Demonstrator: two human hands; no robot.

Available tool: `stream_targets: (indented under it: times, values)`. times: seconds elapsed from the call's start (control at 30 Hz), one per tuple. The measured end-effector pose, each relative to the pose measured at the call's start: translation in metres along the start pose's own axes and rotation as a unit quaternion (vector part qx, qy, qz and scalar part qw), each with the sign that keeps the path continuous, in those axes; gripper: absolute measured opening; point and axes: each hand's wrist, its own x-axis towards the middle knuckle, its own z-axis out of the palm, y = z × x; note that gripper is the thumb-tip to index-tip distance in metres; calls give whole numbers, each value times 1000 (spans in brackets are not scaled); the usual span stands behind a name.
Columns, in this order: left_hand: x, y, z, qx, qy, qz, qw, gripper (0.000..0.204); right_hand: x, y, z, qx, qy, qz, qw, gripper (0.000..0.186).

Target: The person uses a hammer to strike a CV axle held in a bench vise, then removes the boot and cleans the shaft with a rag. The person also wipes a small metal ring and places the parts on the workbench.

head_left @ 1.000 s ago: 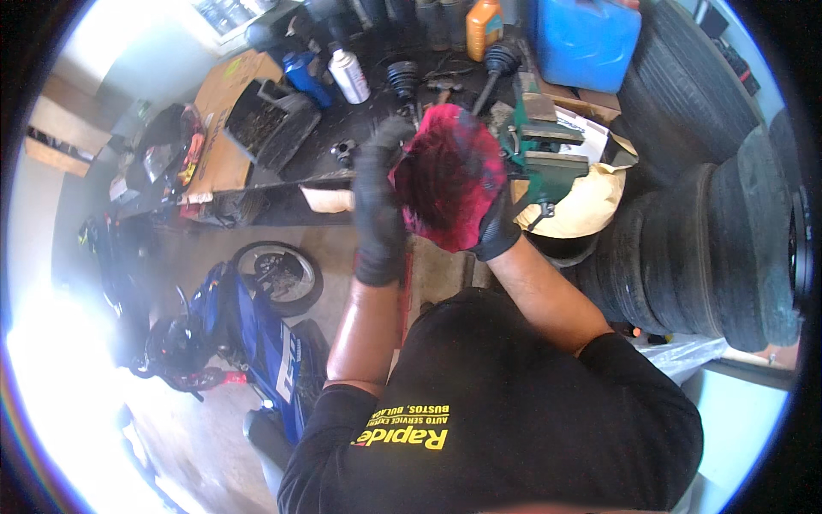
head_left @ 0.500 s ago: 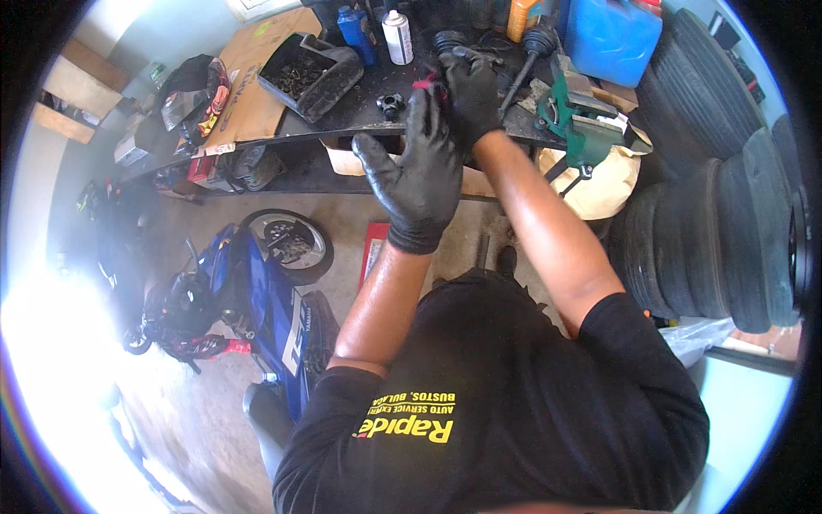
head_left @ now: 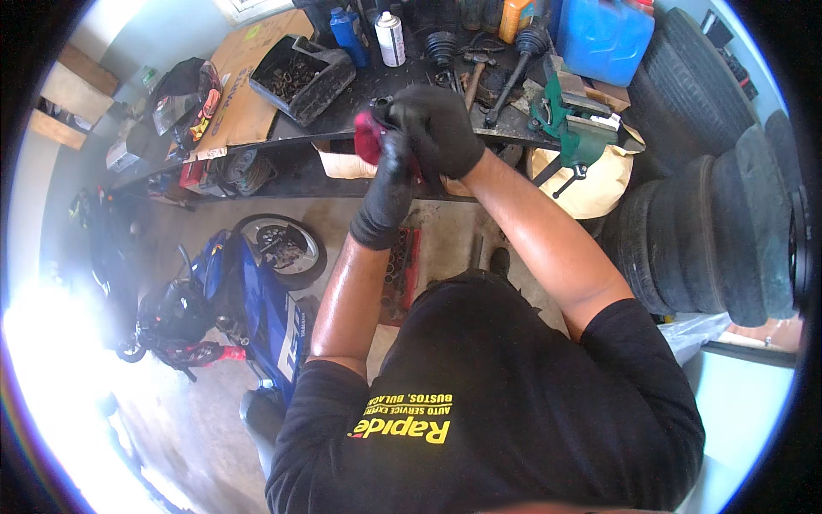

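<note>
Both my hands wear black gloves and meet at the bench's front edge. My left hand (head_left: 385, 193) is closed on a red cloth (head_left: 367, 141), which bulges out on its left side. My right hand (head_left: 440, 128) curls over the left fingertips, closed against the same cloth; its fingertips are partly hidden. Just beyond the cloth a small dark metal part (head_left: 380, 104) shows in part; whether it lies on the bench or is held, I cannot tell. A hammer (head_left: 474, 81) lies on the bench beyond my right hand, beside a shaft with a rubber boot (head_left: 512, 77).
A black bin of small hardware (head_left: 301, 79) sits on cardboard (head_left: 242, 86) at left. A spray can (head_left: 390, 39) and blue bottle (head_left: 349, 36) stand behind. Right are a green vise (head_left: 574, 120), blue jug (head_left: 604, 38) and stacked tyres (head_left: 698, 236). A blue motorcycle (head_left: 257, 300) stands lower left.
My left hand, spread flat before, has closed on the red cloth. My right hand has drawn nearer and left to meet it, uncovering the hammer. More of the cloth shows.
</note>
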Motion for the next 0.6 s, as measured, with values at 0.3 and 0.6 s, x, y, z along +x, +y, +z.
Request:
stream_targets:
  times: [0.3, 0.6]
  values:
    - [-11, 51, 26, 378, -77, 177, 906, 137, 13, 30, -52, 494, -4, 285, 821, 34]
    - [22, 38, 20, 695, 120, 191, 682, 83, -13, -30, -4, 223, -1, 336, 915, 41]
